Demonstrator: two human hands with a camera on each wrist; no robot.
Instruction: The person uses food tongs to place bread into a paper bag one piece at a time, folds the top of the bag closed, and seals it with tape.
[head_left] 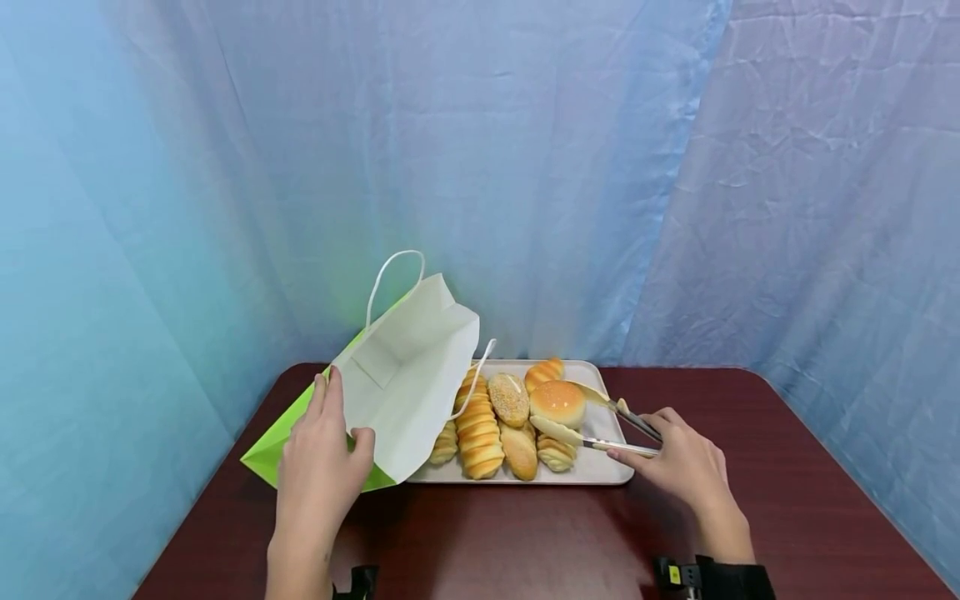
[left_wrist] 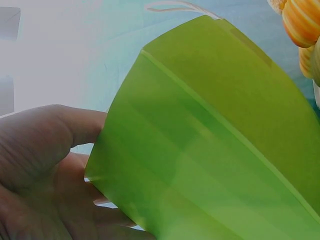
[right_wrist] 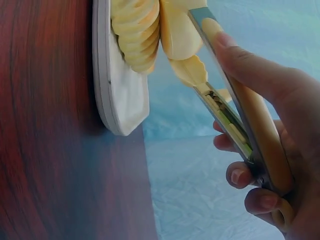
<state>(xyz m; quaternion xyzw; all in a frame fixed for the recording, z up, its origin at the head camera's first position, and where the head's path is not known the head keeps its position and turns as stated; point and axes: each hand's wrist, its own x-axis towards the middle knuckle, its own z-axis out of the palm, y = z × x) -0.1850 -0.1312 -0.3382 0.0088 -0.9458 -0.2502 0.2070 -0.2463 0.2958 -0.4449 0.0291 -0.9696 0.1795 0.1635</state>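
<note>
My left hand [head_left: 318,467] grips the rim of a green paper bag [left_wrist: 200,125] with a white inside and white cord handles. The bag leans over, its mouth facing the tray. In my right hand [head_left: 686,458] are metal food tongs [right_wrist: 245,115] with cream-coloured tips. The tong tips lie on either side of a round, seeded bun [head_left: 557,402], which sits over other breads. Around it are a long twisted bread [head_left: 478,433], a seeded oval roll [head_left: 509,398] and a smooth oval roll [head_left: 519,452]. The bag hides part of the breads on the left.
A pale rectangular tray [head_left: 603,473] holds the breads near the back of a dark red-brown table [head_left: 480,542]. Blue curtains [head_left: 525,167] hang behind and at both sides. One white cord handle [head_left: 480,379] hangs over the tray's left part.
</note>
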